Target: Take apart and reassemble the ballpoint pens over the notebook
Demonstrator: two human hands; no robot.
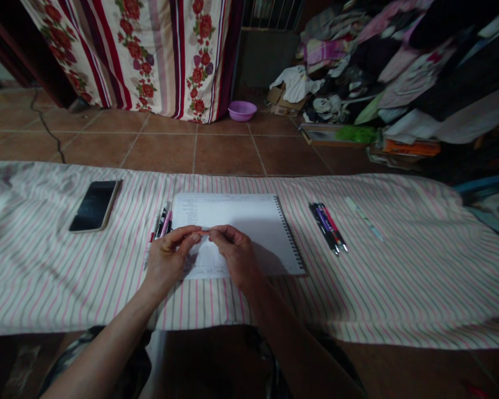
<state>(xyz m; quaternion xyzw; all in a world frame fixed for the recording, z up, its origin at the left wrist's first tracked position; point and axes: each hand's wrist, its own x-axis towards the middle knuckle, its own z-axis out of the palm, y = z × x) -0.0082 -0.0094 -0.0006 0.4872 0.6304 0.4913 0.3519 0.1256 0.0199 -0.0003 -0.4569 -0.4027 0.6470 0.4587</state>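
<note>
A spiral-bound notebook (249, 216) lies on the striped cloth with a printed sheet on its left part. Over it, my left hand (168, 260) and my right hand (238, 252) meet, both closed in a pinch. Between their fingertips is a small, thin reddish piece (205, 232); its kind is too small to make out, and fingers cover its ends. Several pens (163, 220) lie to the left of the notebook, partly behind my left hand. To the right rests another group of pens (327, 226), black, purple and red.
A phone (93, 206) lies at the left of the striped cloth (419, 277). Right of the pens is a pale, slim stick-like item (363, 218). Beyond, on the tiled floor, are a purple basin (242, 111), a floral curtain (162, 55) and piled clothes (357, 61).
</note>
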